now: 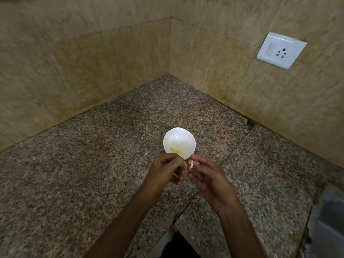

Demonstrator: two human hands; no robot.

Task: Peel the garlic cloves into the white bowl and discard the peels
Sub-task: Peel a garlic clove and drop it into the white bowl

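A small white bowl (179,138) stands on the speckled granite counter (93,174), with several pale peeled garlic pieces (176,150) in its bottom. Just in front of the bowl, my left hand (164,170) has its fingers curled and pinches a small pale bit at the fingertips. My right hand (206,174) pinches a thin garlic clove (191,163) between thumb and forefinger, close to the left fingertips. A few thin peel scraps (188,190) lie on the counter under my hands.
The counter runs into a corner of beige tiled walls (130,62). A white switch and socket plate (281,50) is on the right wall. A loose peel bit (146,154) lies left of the bowl. The counter's edge and a dark gap show at bottom centre.
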